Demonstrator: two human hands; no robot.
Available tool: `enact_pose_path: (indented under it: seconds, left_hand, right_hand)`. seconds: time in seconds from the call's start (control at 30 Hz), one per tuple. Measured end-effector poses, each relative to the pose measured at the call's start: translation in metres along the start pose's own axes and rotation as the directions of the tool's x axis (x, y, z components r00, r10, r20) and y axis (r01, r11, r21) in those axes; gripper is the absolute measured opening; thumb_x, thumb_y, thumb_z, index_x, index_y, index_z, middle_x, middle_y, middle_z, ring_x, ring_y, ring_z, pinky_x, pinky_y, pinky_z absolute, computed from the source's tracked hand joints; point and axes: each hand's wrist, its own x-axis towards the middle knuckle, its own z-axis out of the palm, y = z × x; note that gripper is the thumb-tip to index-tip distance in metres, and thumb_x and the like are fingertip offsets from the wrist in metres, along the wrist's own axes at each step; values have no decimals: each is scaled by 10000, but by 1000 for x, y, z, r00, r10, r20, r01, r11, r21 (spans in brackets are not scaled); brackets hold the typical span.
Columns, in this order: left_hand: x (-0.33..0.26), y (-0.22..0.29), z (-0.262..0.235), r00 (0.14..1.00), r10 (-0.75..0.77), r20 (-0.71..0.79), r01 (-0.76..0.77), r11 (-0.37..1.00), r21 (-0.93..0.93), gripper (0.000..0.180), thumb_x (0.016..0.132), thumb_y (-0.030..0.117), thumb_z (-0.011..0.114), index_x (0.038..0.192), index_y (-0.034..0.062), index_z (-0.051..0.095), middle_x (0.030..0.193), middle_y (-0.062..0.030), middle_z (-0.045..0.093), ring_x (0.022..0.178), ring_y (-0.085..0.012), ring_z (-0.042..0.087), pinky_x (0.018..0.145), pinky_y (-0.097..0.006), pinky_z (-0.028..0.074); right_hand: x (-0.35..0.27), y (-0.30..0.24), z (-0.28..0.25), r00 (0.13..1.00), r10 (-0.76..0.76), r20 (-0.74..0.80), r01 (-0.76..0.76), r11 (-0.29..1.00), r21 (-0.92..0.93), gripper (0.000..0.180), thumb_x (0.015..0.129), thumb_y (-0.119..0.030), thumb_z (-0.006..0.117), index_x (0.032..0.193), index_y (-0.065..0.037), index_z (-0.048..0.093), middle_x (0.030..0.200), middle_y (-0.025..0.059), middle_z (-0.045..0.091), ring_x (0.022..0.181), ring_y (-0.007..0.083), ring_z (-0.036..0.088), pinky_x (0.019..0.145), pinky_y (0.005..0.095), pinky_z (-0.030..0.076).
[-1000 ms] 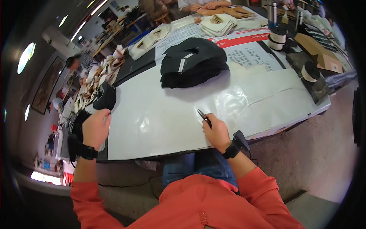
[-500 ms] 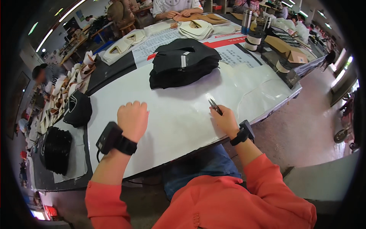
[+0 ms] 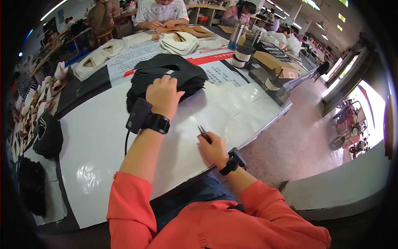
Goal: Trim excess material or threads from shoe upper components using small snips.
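Note:
My left hand (image 3: 164, 96) is at the near side of a thick stack of black cut pieces (image 3: 178, 72), its thumb held apart from the bent fingers. The fingers overlap the stack in the picture; whether they touch it I cannot tell, and nothing is seen held in them. Farther right, above the white-covered table (image 3: 103, 153), my right hand (image 3: 213, 147) is closed round a pair of small thread snips (image 3: 204, 133), blades pointing up and away. Both wrists carry black strapped devices.
At the left edge lie a black folded piece (image 3: 47, 135) and a dark stack (image 3: 32, 186). Cream cut pieces (image 3: 179, 42) and thread spools (image 3: 241, 56) stand farther back, near a cardboard box (image 3: 275, 64). Across the table a person handles brown pieces (image 3: 188, 31).
My left hand has moved forward to the black stack. My right hand still holds the snips. The view has swung right, so the table appears farther left.

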Motion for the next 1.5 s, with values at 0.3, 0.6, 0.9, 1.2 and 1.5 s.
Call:
enact_pose_path:
  seconds: [0.3, 0.6, 0.9, 1.2, 1.5]
  left_hand:
    - [30, -20, 10, 982, -101, 159, 99, 995, 17, 229, 987, 269, 525, 1125, 163, 673, 912, -133, 718, 854, -359, 684, 723, -493, 532]
    - [-25, -42, -90, 923, 358, -139, -302, 900, 314, 233, 905, 26, 582, 1085, 109, 704, 850, -64, 696, 728, -274, 646, 678, -400, 508]
    - [-217, 13, -104, 898, 196, 393, -219, 976, 15, 280, 788, 71, 627, 1058, 61, 701, 1152, -90, 687, 1096, -272, 621, 966, -427, 477]
    - [-230, 34, -89, 950, -44, 309, 104, 978, -179, 251, 826, -33, 653, 1057, 40, 718, 1194, -107, 677, 1122, -320, 624, 949, -408, 500]
    - [-228, 46, -77, 938, 12, 345, 88, 958, -273, 273, 838, -12, 666, 1095, 65, 717, 1222, -97, 670, 1171, -335, 601, 961, -422, 492]
  right_hand:
    - [0, -1, -6, 999, -8, 50, 5, 998, 61, 237, 918, -204, 666, 967, 28, 671, 716, 185, 638, 609, 262, 609, 603, 353, 478]
    - [3, 6, -12, 989, 129, 77, -144, 961, 235, 271, 975, -254, 616, 991, 15, 650, 671, 115, 603, 584, 159, 556, 569, 325, 453]
    - [6, -1, -16, 987, 135, 82, -155, 929, 335, 265, 1005, -249, 565, 1011, 0, 656, 674, 3, 545, 615, 74, 476, 559, 266, 393]
    - [40, -46, -88, 990, -43, 135, 27, 993, 114, 284, 903, -265, 719, 988, 6, 721, 719, -47, 526, 683, 37, 447, 601, 236, 373]
    - [49, -42, -34, 672, -389, 630, 593, 793, -143, 523, 765, -178, 801, 1243, -55, 628, 1082, 150, 715, 1036, 272, 695, 861, 361, 533]
